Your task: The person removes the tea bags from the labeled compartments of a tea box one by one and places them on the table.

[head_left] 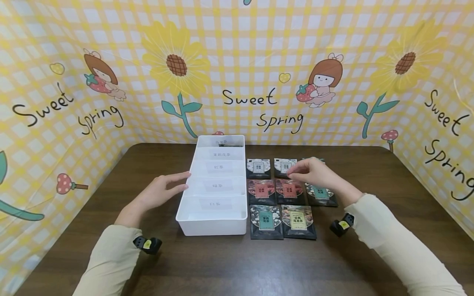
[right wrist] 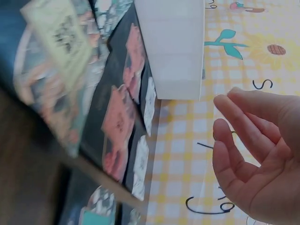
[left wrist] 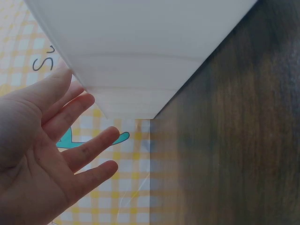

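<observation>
My left hand (head_left: 157, 192) is beside a long white divided box (head_left: 211, 227), its fingertips right at the left rim. In the left wrist view the fingers of that hand (left wrist: 61, 122) are spread and fairly straight. My right hand (head_left: 314, 172) hovers above rows of tea sachets, loosely bent and holding nothing; its fingertips overlap a white-labelled sachet (head_left: 282, 163) in the head view. Thumb and forefinger tips are close together in the right wrist view (right wrist: 262, 136). Below lie red-labelled sachets (head_left: 262, 191) and a green-labelled sachet (head_left: 321, 194), partly behind the wrist.
Nearest me lie a teal-labelled sachet (head_left: 266, 222) and a yellow-labelled sachet (head_left: 299, 222). Paper labels mark the box's compartments; a dark sachet (head_left: 231, 144) sits in the farthest one. A checked cloth (head_left: 244, 61) hangs behind the brown wooden table (head_left: 222, 263).
</observation>
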A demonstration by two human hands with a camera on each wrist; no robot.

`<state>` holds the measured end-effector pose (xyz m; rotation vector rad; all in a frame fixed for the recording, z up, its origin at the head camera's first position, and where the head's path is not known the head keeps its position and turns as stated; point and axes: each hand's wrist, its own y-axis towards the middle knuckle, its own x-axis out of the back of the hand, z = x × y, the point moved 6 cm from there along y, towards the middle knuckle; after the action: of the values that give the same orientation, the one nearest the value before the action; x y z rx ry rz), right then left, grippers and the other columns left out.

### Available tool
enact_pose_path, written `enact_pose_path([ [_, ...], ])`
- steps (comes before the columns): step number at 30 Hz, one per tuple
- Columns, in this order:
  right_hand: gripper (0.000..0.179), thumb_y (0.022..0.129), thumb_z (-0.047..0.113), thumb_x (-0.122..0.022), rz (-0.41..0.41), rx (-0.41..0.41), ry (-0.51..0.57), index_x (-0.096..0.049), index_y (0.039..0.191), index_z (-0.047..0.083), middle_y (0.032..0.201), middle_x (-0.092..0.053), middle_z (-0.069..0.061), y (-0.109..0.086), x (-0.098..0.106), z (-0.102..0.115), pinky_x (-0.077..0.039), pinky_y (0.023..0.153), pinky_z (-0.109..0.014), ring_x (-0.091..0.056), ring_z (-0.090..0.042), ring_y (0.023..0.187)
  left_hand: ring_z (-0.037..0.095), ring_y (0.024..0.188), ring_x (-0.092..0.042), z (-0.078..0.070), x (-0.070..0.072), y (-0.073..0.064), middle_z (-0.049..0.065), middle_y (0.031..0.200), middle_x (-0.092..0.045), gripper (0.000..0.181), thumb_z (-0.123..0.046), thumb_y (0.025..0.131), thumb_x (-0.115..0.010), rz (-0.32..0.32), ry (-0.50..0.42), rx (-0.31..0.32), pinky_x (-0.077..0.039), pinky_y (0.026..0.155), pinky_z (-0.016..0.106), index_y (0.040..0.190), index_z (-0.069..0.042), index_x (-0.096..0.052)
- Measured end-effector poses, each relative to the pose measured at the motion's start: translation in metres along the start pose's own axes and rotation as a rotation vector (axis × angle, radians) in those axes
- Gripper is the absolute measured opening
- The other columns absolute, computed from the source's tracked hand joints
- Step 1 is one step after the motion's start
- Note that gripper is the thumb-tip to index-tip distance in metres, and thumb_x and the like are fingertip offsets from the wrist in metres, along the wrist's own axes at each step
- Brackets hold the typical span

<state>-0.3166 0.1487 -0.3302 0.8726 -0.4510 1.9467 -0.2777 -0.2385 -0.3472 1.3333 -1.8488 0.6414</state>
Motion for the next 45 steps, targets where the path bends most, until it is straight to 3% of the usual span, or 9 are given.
enact_pose_path([
  [7,0.020,0.090,0.018,-0.062,-0.081,0.024,-0.052,-0.070,0.105,0.007,0.104,-0.071,-0.014,0.022,0.001,0.015,-0.054,0.071,-0.033,-0.067,-0.019,0.085,0.039,0.131,-0.042,-0.003,0.001,0.000,0.017,0.140,-0.047,0.049,-0.030,0.093,-0.057,-0.005,0.013,-0.020,-0.036,0.104,0.057,0.136,-0.008,-0.048],
  [19,0.022,0.091,0.021,-0.061,-0.142,0.027,0.011,-0.069,0.107,0.010,0.105,-0.071,-0.011,0.068,-0.003,0.022,-0.054,0.081,-0.039,-0.067,-0.026,0.095,0.038,0.131,-0.042,-0.003,0.002,0.000,0.017,0.140,-0.047,0.048,-0.028,0.093,-0.057,-0.005,0.014,-0.019,-0.037,0.105,0.056,0.136,-0.008,-0.048],
  [36,0.023,0.091,0.016,-0.061,-0.182,0.007,0.081,-0.068,0.110,0.005,0.112,-0.069,-0.014,0.101,-0.026,0.027,-0.054,0.087,-0.039,-0.065,-0.026,0.101,0.038,0.132,-0.042,-0.001,0.000,0.000,0.017,0.140,-0.047,0.048,-0.027,0.094,-0.056,-0.004,0.012,-0.015,-0.036,0.105,0.056,0.137,-0.008,-0.048],
  [45,0.025,0.092,0.018,-0.060,-0.195,0.006,0.051,-0.067,0.113,0.006,0.113,-0.068,-0.012,0.119,-0.039,0.031,-0.052,0.090,-0.038,-0.063,-0.024,0.103,0.037,0.133,-0.041,-0.001,0.000,0.000,0.016,0.141,-0.046,0.048,-0.028,0.093,-0.056,-0.001,0.005,0.002,-0.036,0.106,0.056,0.137,-0.010,-0.047],
])
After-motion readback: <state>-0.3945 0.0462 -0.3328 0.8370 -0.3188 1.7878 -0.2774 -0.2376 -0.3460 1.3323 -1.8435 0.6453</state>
